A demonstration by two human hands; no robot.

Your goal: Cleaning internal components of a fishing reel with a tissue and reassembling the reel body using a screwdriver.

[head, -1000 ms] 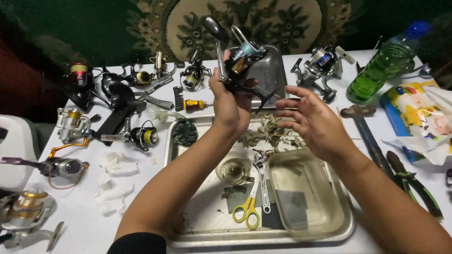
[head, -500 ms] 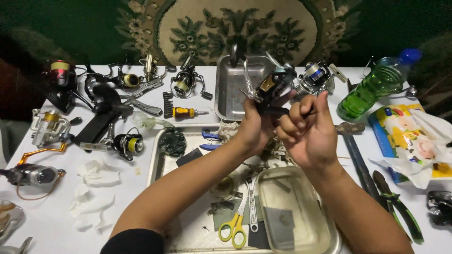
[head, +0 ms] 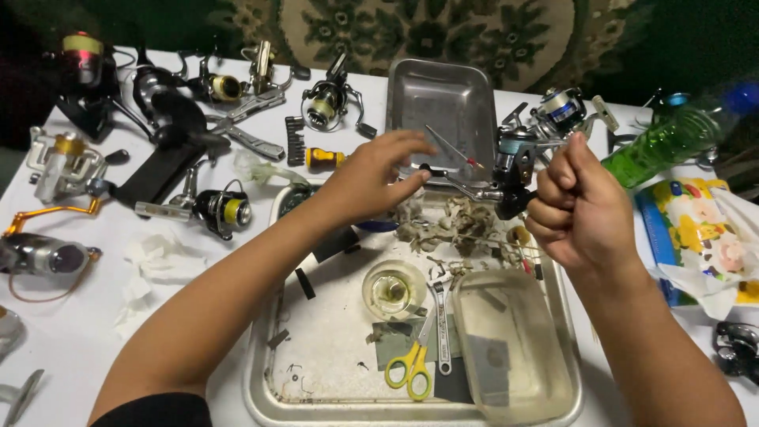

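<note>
My right hand (head: 581,202) is closed in a fist on a dark spinning reel (head: 512,170), which it holds above the far edge of a large metal tray (head: 265,391). My left hand (head: 371,175) hovers just left of the reel with its fingers stretched out and nothing clearly in its grip. Its fingertips are close to a thin pointed tool (head: 455,149) and the reel's wire arm. Below the reel lies a heap of small greyish parts (head: 458,225) in the tray.
The large tray also holds yellow scissors (head: 411,368), a small wrench (head: 443,332), a round glass dish (head: 393,289) and a clear plastic box (head: 514,348). A smaller metal tray (head: 443,95) sits behind. Several reels (head: 213,209) lie left, and a green bottle (head: 672,142) lies right.
The reel has passed from my left hand to my right, which now grips it further right. My left hand has let go and opened. The view has tilted down onto the trays.
</note>
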